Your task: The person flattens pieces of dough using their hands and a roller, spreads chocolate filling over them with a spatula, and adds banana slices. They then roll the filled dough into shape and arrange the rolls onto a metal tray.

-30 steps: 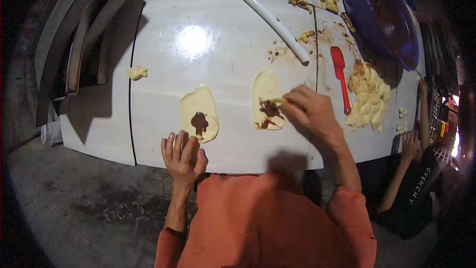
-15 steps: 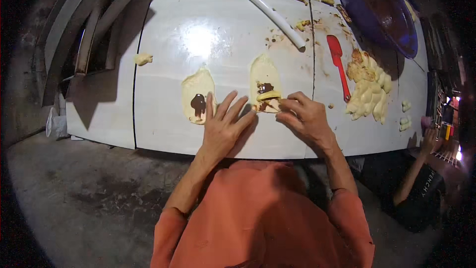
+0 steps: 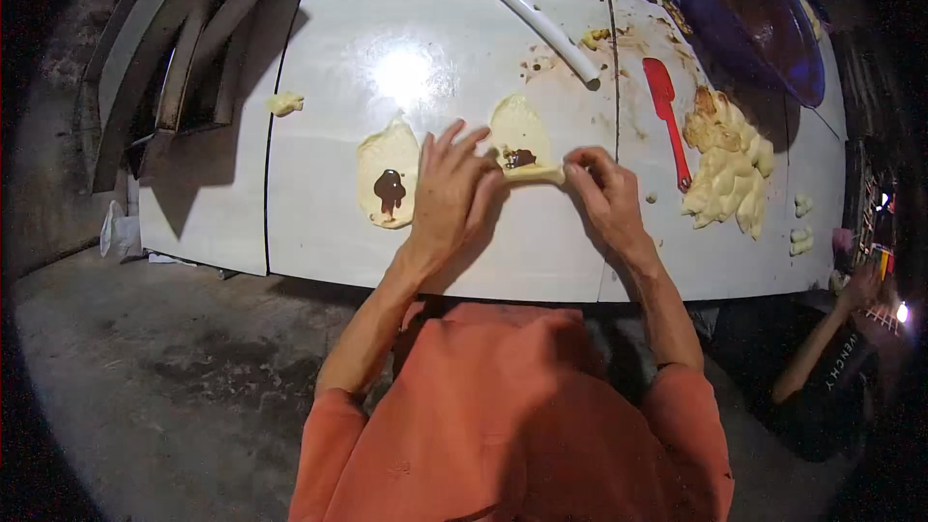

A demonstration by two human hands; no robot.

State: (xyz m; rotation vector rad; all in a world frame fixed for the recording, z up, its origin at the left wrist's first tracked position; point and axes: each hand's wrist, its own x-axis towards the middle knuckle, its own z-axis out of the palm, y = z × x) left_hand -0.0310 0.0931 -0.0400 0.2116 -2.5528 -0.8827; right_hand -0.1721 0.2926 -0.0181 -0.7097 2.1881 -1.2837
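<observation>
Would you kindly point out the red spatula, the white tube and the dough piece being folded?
red spatula (image 3: 667,111): head view, on its handle just below the blade.
white tube (image 3: 535,22): head view, midway along its length.
dough piece being folded (image 3: 517,126): head view, on its flat upper part above the dark filling.

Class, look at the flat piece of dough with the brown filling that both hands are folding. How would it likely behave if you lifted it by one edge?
The dough piece would probably droop, since its near edge already bends over between the left hand and right hand. It may tear or stretch, being thin. The brown filling looks wet and could smear.
</observation>
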